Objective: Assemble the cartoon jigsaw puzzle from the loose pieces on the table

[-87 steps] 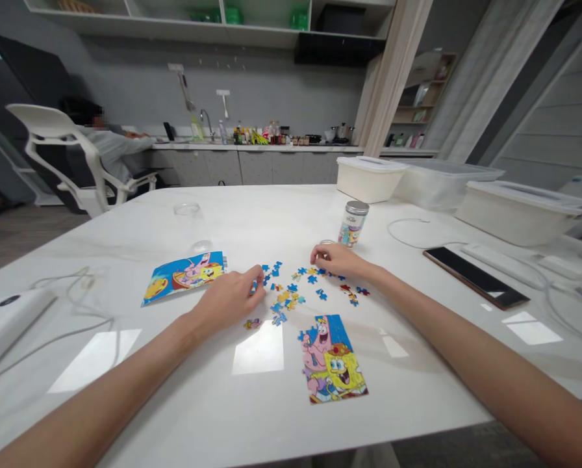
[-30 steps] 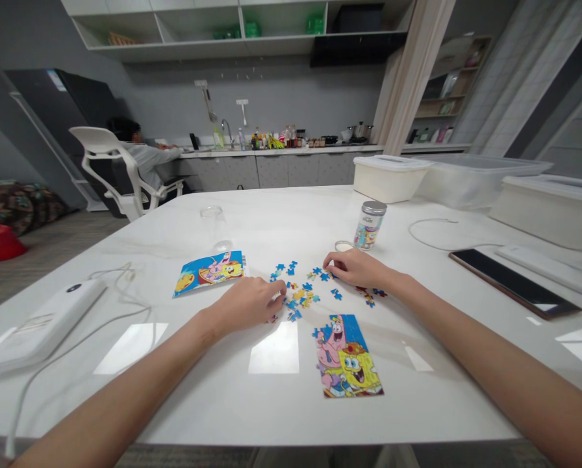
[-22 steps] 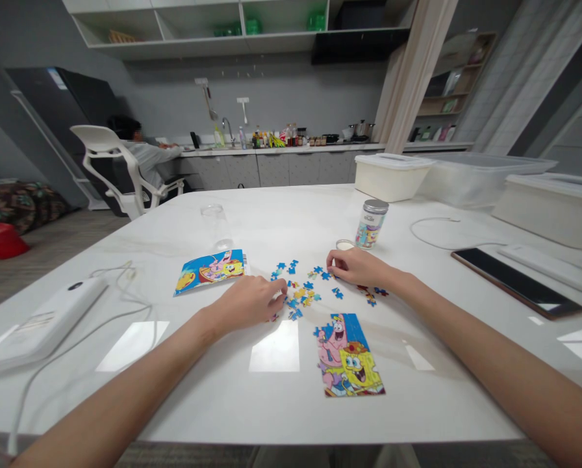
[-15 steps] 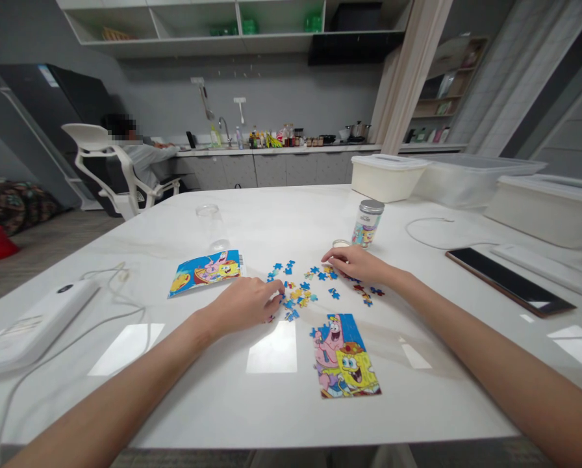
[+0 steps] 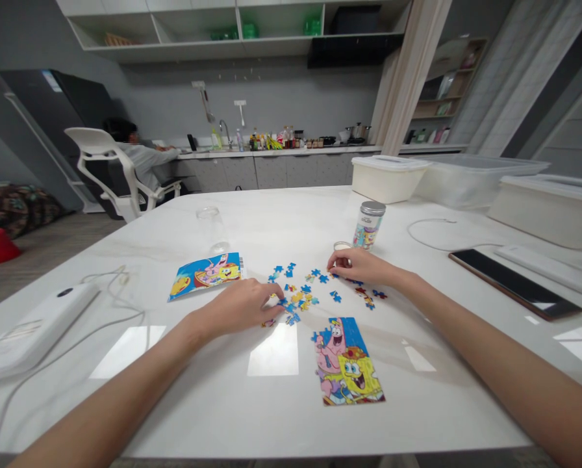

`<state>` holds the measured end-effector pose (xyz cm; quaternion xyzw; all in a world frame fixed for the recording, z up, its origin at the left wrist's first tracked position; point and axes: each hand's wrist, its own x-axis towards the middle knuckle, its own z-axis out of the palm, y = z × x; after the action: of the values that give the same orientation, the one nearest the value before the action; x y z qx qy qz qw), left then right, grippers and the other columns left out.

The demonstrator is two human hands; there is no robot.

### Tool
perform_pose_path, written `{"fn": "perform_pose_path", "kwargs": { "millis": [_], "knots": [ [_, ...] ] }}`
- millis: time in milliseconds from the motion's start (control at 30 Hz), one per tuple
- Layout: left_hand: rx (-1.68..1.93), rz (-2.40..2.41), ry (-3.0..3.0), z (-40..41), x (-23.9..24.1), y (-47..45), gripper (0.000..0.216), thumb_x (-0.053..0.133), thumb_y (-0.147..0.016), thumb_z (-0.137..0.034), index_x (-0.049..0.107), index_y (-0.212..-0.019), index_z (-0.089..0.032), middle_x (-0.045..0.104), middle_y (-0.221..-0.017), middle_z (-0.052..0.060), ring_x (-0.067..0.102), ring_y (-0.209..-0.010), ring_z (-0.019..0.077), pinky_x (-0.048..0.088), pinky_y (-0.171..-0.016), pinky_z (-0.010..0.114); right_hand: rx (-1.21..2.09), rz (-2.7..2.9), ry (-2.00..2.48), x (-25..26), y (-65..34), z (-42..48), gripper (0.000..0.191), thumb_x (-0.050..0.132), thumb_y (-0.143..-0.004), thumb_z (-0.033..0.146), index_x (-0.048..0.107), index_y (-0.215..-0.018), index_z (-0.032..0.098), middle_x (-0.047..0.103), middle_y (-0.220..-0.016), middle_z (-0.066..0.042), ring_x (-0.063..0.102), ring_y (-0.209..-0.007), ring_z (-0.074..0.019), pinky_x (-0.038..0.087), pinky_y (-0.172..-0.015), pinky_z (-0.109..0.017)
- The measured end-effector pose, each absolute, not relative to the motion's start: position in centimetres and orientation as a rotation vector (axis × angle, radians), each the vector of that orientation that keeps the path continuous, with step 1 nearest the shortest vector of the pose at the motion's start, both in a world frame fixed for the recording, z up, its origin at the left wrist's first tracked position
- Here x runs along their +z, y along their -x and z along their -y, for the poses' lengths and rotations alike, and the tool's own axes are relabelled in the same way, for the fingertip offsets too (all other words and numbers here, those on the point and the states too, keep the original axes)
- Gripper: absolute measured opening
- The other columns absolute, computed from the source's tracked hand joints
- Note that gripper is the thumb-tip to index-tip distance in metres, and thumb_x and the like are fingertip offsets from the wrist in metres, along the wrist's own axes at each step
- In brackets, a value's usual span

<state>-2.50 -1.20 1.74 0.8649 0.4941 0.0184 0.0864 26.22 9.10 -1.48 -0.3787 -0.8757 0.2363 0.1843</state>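
Several loose jigsaw pieces (image 5: pixel 301 290), mostly blue and yellow, lie scattered on the white table (image 5: pixel 271 221). My left hand (image 5: pixel 242 304) rests at the left edge of the scatter, fingers curled with the tips on pieces. My right hand (image 5: pixel 362 266) lies at the far right of the scatter, fingers bent in a pinch on a small piece. A partly built cartoon puzzle (image 5: pixel 349 361) lies nearer to me, with a gap at its upper left. A printed picture card (image 5: pixel 206 275) lies left of the pieces.
A small printed jar (image 5: pixel 367 225) and its lid (image 5: pixel 342 246) stand behind my right hand. A clear glass (image 5: pixel 212 229) is at the back left. A phone (image 5: pixel 512 283), cables, white bins (image 5: pixel 389 177) and a white device (image 5: pixel 32 324) ring the table. A person (image 5: pixel 135 156) sits far off.
Both hands stay among the pieces, shifting only a little. My left hand has drawn slightly nearer and my right fingers have bent into a pinch. The camera has moved slightly.
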Motion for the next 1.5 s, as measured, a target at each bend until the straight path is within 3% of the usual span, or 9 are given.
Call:
{"fn": "perform_pose_path", "kwargs": {
  "millis": [300,500,567,700,767,1167,1500],
  "knots": [
    [0.083,-1.613,-2.479,1.1,1.8,2.8,0.028,0.057,-0.084,-0.047,0.070,-0.095,-0.025,0.065,-0.066,0.001,0.059,-0.061,0.0179,0.038,-0.061,0.028,0.631,2.479,1.094,-1.3,-26.1,-8.9,0.024,0.052,-0.090,0.032,0.070,-0.089,0.016,0.064,-0.069,-0.003,0.055,-0.062,-0.0150,0.042,-0.061,-0.027],
    [0.265,-1.778,-2.376,0.5,1.7,2.9,0.034,0.039,-0.095,-0.040,0.066,-0.102,-0.021,0.063,-0.062,0.001,0.060,-0.062,0.0192,0.039,-0.061,0.029,0.643,2.471,1.109,-1.3,-26.1,-8.9,0.026,0.051,-0.090,0.034,0.069,-0.090,0.016,0.063,-0.069,-0.003,0.055,-0.062,-0.0158,0.042,-0.062,-0.028],
    [0.338,-1.826,-2.361,-0.1,1.2,3.0,0.036,0.036,-0.096,-0.037,0.064,-0.110,-0.020,0.066,-0.070,0.003,0.062,-0.069,0.0209,0.043,-0.067,0.031,0.647,2.468,1.109,-1.3,-26.0,-8.8,0.025,0.051,-0.090,0.034,0.069,-0.090,0.016,0.062,-0.068,-0.003,0.055,-0.062,-0.0157,0.042,-0.062,-0.028],
    [0.407,-1.773,-2.434,-2.1,0.1,2.8,0.042,0.038,-0.096,-0.036,0.060,-0.126,-0.016,0.063,-0.107,0.012,0.060,-0.102,0.0264,0.044,-0.091,0.038,0.655,2.468,1.105,-1.2,-25.9,-8.8,0.024,0.050,-0.091,0.033,0.068,-0.090,0.016,0.062,-0.068,-0.002,0.055,-0.061,-0.0153,0.041,-0.062,-0.028],
    [0.411,-1.715,-2.456,-3.1,-0.4,2.7,0.040,0.042,-0.094,-0.037,0.064,-0.121,-0.017,0.060,-0.106,0.011,0.059,-0.103,0.0260,0.043,-0.094,0.037,0.662,2.470,1.109,-1.2,-25.9,-8.7,0.024,0.050,-0.091,0.033,0.068,-0.092,0.016,0.062,-0.070,-0.003,0.055,-0.062,-0.0152,0.041,-0.063,-0.028],
    [0.564,-1.588,-2.306,-6.2,0.4,3.1,0.017,0.059,-0.076,-0.036,0.063,-0.081,-0.020,0.061,-0.086,0.003,0.060,-0.079,0.0190,0.049,-0.078,0.032,0.656,2.500,1.063,-1.3,-26.1,-8.8,0.022,0.051,-0.091,0.030,0.067,-0.096,0.016,0.061,-0.070,-0.002,0.054,-0.062,-0.0146,0.042,-0.062,-0.027],
    [0.461,-1.148,-2.087,-0.7,3.3,-1.3,0.019,0.059,-0.083,-0.037,0.069,-0.084,-0.021,0.071,-0.081,0.001,0.060,-0.069,0.0127,0.046,-0.064,0.025,0.632,2.460,1.001,-0.5,-25.4,-8.0,0.018,0.052,-0.089,0.024,0.067,-0.095,0.016,0.062,-0.071,-0.002,0.055,-0.064,-0.0137,0.042,-0.064,-0.027]
  ]
}}
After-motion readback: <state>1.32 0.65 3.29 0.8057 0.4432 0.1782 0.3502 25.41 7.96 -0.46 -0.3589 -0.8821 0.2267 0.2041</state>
